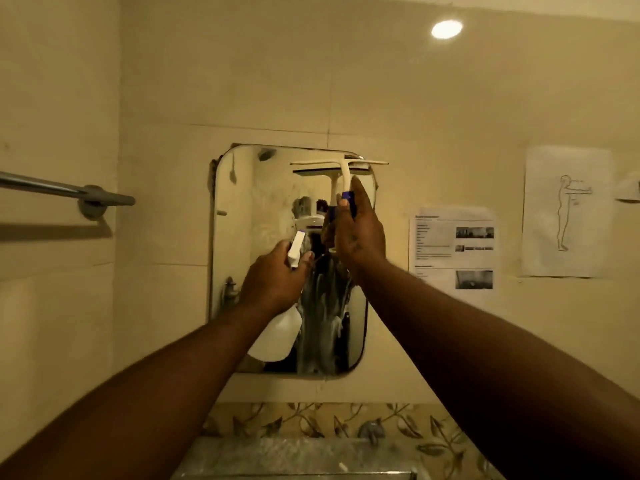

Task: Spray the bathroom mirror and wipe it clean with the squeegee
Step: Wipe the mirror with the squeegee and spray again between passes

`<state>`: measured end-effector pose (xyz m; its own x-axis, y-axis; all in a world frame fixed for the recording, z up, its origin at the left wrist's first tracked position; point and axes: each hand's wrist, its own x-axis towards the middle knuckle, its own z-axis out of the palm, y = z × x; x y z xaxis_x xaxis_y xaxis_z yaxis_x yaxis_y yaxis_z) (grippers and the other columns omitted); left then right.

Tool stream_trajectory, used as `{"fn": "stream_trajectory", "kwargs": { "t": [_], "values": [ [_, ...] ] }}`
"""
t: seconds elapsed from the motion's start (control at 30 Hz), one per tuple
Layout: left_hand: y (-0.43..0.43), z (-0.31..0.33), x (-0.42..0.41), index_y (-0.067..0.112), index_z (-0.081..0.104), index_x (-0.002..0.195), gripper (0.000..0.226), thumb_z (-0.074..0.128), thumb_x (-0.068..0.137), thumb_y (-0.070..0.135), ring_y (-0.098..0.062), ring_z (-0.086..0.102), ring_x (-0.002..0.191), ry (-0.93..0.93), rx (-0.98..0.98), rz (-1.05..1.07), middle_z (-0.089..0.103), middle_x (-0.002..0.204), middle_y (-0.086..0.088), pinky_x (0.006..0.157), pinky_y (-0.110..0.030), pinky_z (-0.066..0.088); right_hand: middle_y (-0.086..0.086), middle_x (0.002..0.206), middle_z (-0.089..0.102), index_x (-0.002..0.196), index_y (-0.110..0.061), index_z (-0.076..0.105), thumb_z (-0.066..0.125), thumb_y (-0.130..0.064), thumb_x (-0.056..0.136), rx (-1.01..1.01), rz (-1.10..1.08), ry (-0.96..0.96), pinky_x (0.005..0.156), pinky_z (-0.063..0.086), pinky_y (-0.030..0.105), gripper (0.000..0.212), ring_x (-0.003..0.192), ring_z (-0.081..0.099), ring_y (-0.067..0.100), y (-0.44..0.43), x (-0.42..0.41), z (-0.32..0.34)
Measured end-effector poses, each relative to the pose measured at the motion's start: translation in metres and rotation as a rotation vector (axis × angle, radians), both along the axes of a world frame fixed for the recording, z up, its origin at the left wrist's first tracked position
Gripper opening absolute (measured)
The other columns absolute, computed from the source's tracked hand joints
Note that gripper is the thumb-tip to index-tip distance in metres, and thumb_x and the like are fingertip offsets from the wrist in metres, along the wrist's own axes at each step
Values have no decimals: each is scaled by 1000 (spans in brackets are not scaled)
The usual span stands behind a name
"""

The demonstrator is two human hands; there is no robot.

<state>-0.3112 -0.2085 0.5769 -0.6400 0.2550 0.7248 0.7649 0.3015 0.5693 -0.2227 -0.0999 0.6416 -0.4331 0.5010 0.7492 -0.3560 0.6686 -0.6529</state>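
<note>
A rounded rectangular mirror (235, 237) hangs on the tiled wall, with foamy streaks running down its lower middle. My right hand (360, 233) grips the blue-and-white handle of a white squeegee (341, 165). Its blade lies flat across the mirror's top right edge. My left hand (275, 278) holds a white spray bottle (277, 336) by the neck, its nozzle tilted up toward the glass. The bottle's body hangs below my wrist in front of the mirror's lower left part.
A grey towel bar (69, 194) juts from the left wall. Two printed sheets (453, 247) (566, 211) are stuck on the wall right of the mirror. Below the mirror runs a leaf-patterned tile band (433, 431), a tap (372, 431) and a basin edge (294, 459).
</note>
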Motion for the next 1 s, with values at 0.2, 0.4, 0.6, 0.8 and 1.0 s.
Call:
{"fn": "stream_trajectory", "kwargs": {
  "t": [0.2, 0.4, 0.6, 0.8, 1.0],
  "values": [
    [12, 27, -2, 24, 50, 136, 48, 49, 99, 55, -25, 71, 75, 36, -7, 4, 71, 89, -5, 75, -45, 60, 7, 130, 59, 153, -39, 27, 33, -38, 107, 27, -63, 1, 90, 58, 50, 46, 108, 64, 24, 4, -9, 25],
    [23, 27, -9, 21, 51, 134, 49, 52, 99, 54, -26, 71, 76, 49, -21, 5, 72, 92, -5, 73, -44, 60, 9, 144, 51, 156, -45, 20, 35, -37, 107, 7, -55, -21, 97, 54, 51, 51, 114, 60, 27, 9, -16, 29],
    [32, 31, -12, 19, 54, 126, 43, 57, 96, 50, -24, 67, 74, 69, -38, 0, 68, 87, -1, 71, -44, 60, 0, 118, 53, 157, -42, 21, 35, -34, 108, 16, -45, 18, 81, 55, 36, 51, 81, 54, 5, 12, -21, 28],
    [35, 34, -13, 19, 54, 117, 44, 56, 94, 55, -29, 71, 74, 89, -39, 14, 73, 92, -6, 72, -49, 62, 11, 143, 52, 157, -42, 21, 35, -33, 108, 11, -28, 6, 88, 57, 40, 51, 86, 52, 8, 9, -21, 26],
    [36, 27, -18, 18, 54, 118, 43, 60, 93, 52, -31, 71, 75, 83, -47, 12, 73, 94, -8, 73, -50, 62, 9, 139, 57, 155, -48, 19, 33, -37, 107, -48, -14, 0, 90, 58, 48, 51, 94, 64, 18, -2, -20, 14]
  ]
}}
